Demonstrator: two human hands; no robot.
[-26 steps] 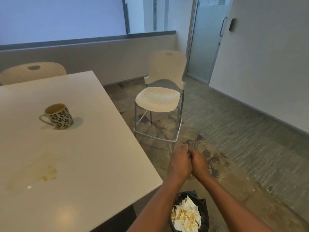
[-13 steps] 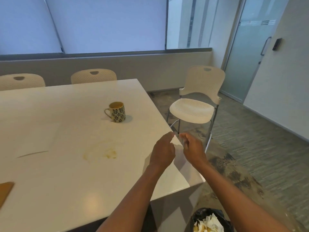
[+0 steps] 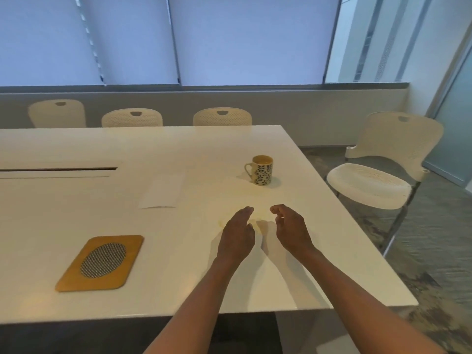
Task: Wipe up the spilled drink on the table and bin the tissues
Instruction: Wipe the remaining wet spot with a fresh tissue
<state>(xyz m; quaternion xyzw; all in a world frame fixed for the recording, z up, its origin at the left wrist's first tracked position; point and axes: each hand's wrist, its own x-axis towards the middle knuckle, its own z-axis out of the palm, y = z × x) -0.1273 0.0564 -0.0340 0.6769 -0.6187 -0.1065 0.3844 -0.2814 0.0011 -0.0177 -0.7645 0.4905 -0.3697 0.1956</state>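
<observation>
Above white table [image 3: 178, 264], left hand [image 3: 237, 236] and right hand [image 3: 291, 231] hover loosely open, empty.

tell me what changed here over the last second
Both hands came up from over the bin of used tissues and parted; now the left hand and right hand hover empty above the yellowish spill. The mug stayed put, and the spill is still unwiped.

A single head-worn wide-angle camera looks forward and down across the white table [image 3: 178, 264] toward the windows [image 3: 255, 39].
</observation>
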